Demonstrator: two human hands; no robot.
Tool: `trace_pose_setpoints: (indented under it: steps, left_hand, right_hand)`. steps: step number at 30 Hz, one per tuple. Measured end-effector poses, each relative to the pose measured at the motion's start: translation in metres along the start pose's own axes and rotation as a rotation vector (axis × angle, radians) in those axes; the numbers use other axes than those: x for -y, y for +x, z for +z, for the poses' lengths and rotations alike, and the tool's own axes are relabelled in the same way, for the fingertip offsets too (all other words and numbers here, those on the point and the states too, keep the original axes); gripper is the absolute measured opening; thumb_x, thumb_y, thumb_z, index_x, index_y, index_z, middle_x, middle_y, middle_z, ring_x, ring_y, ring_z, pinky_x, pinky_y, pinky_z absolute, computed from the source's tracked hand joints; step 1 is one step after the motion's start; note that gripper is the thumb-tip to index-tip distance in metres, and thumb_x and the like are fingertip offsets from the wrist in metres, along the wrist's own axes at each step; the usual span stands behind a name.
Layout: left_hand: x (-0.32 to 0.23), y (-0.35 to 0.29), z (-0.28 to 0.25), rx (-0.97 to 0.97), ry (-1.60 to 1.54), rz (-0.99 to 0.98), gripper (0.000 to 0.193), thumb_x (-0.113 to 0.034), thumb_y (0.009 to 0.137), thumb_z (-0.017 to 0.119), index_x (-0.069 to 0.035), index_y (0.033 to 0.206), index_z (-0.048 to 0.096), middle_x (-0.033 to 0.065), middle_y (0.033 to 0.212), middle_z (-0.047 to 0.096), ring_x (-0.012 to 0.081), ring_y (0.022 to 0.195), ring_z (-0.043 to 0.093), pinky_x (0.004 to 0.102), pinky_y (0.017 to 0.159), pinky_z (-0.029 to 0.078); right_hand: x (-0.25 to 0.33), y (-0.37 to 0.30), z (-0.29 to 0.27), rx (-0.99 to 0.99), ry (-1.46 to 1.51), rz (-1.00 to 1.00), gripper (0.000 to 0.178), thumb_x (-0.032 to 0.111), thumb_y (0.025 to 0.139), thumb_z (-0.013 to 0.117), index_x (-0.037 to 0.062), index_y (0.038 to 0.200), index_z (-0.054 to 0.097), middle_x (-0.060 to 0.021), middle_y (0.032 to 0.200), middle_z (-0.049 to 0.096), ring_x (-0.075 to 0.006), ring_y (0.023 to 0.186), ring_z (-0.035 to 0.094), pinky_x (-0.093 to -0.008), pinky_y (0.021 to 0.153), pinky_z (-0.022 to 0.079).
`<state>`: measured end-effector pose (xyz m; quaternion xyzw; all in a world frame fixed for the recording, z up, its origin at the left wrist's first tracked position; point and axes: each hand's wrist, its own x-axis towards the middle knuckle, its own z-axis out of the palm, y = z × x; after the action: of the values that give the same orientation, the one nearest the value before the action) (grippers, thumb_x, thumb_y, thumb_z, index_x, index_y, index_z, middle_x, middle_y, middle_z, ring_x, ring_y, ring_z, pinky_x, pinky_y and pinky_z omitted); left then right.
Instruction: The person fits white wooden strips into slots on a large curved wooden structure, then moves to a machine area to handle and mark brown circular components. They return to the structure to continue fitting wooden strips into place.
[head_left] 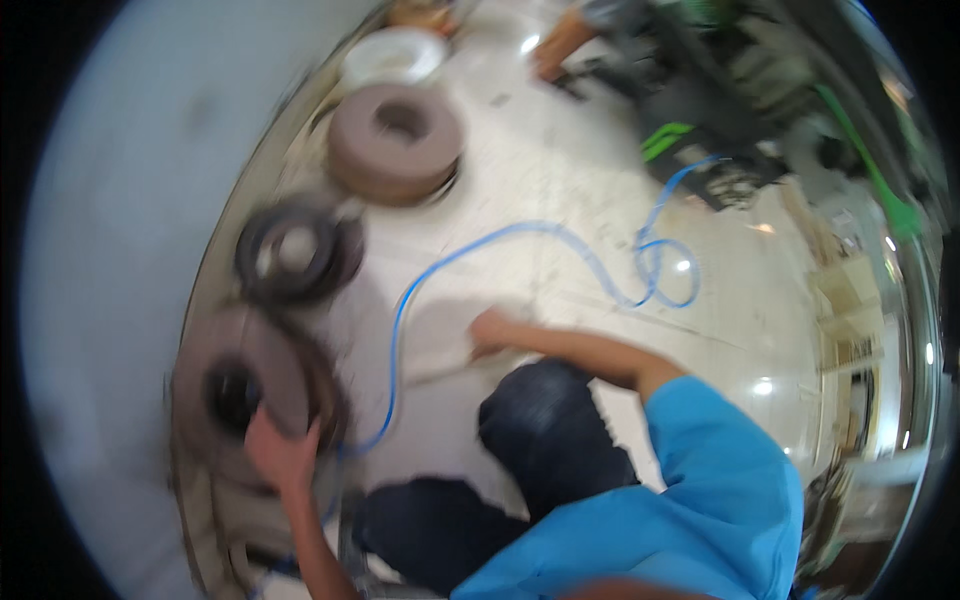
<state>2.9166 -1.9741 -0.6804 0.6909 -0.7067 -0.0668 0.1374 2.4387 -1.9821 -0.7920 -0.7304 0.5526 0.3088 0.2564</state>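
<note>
At the lower left, my left hand (280,450) is on a thick brown ring (275,365), its fingers at the centre hole and its thumb apart near the outer edge. The ring leans against another round brown piece, and motion blurs both. My right hand (490,333) hangs over the pale floor left of my knee, its fingers curled in. Whether anything is in it is too smeared to make out. A blue hose (398,330) runs across the floor between my hands.
Beyond the ring stand dark round parts (290,250), a large brown ring (395,140) and a white basin (393,57), along a pale wall (120,250). Another person's hand (548,62) is at the top, near dark equipment (690,110). The hose loops at right.
</note>
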Motion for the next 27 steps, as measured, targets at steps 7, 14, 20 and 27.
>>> trace_pose_setpoints:
  steps: [7,14,20,27]
  left_hand:
    - [0.000,-0.001,-0.006,0.044,-0.014,-0.067,0.103,-0.042,0.064,0.095,0.002,0.145,0.051,0.0237,0.135,0.060,0.0441,0.134,0.052,0.0529,0.122,0.036]
    - [0.008,0.003,0.007,0.030,-0.080,0.030,0.096,-0.048,0.069,0.094,-0.002,0.144,0.058,0.0223,0.134,0.067,0.0419,0.126,0.061,0.0518,0.109,0.046]
    - [0.002,0.003,-0.022,0.137,0.124,0.152,0.108,-0.044,0.066,0.096,0.000,0.151,0.048,0.0212,0.141,0.061,0.0402,0.133,0.057,0.0520,0.120,0.037]
    - [-0.007,0.015,-0.032,0.284,0.203,0.117,0.108,-0.042,0.060,0.100,0.002,0.145,0.052,0.0204,0.134,0.064,0.0401,0.131,0.057,0.0485,0.117,0.042]
  right_hand:
    - [0.113,-0.010,-0.037,-0.198,0.401,-0.336,0.045,0.046,0.094,0.071,0.0076,0.118,0.073,-0.0213,0.110,0.075,-0.0436,0.108,0.070,-0.0535,0.093,0.055]
    - [0.108,-0.024,-0.008,-0.069,0.666,-0.370,0.048,0.046,0.090,0.077,0.0054,0.115,0.076,-0.0211,0.108,0.077,-0.0395,0.103,0.073,-0.0504,0.090,0.056]
    - [0.098,-0.028,-0.017,-0.105,0.608,-0.506,0.043,0.043,0.102,0.068,0.0045,0.122,0.071,-0.0215,0.101,0.078,-0.0374,0.094,0.075,-0.0462,0.087,0.057]
    - [0.105,-0.037,-0.017,-0.097,0.665,-0.485,0.047,0.044,0.099,0.069,0.0021,0.121,0.072,-0.0255,0.109,0.076,-0.0429,0.105,0.072,-0.0507,0.093,0.055]
